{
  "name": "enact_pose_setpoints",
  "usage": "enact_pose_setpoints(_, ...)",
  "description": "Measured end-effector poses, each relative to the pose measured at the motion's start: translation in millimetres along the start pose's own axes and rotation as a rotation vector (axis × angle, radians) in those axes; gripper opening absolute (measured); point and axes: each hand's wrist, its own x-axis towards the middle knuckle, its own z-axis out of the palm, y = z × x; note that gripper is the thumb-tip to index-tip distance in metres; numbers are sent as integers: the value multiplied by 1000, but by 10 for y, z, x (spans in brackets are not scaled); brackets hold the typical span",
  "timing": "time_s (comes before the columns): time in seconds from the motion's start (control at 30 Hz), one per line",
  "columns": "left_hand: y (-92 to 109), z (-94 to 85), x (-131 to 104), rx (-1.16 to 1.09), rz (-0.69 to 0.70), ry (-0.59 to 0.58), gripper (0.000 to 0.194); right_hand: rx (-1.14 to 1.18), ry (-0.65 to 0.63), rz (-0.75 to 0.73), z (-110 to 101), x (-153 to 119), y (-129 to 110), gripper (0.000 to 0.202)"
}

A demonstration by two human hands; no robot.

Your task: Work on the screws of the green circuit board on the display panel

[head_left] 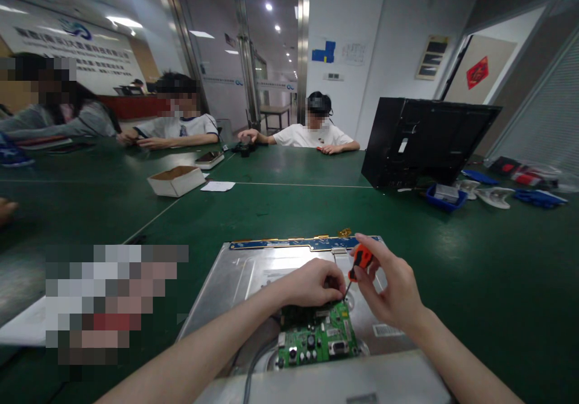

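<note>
My right hand (394,276) is closed around the orange and black handle of a small screwdriver (360,263). Its thin shaft slants down to the upper right corner of a green circuit board (316,334). My left hand (315,283) is closed, with thumb and fingertips pressed together close to the screwdriver's tip; whatever they pinch is too small or hidden to make out. The board lies on the silvery metal back of a flat display panel (246,271). A narrow blue circuit strip (275,244) runs along the panel's far edge. A grey cable (253,362) curves beside the board.
On the green table (289,208) stand an open cardboard box (177,181) and, at right, a black monitor casing (429,142). Near it lies a blue tray (446,198) and blue gloves (540,199). Several people sit across the table. A pale slab (335,380) covers the panel's near side.
</note>
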Motion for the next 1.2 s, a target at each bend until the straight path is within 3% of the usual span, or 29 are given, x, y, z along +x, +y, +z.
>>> enact_pose_setpoints(0.57,-1,-6,-2,-7,-6,5,13,4,64,43,64,-47,53,43)
enact_pose_setpoints(1.2,23,0,5,-14,-28,9,9,11,82,70,42,-49,52,46)
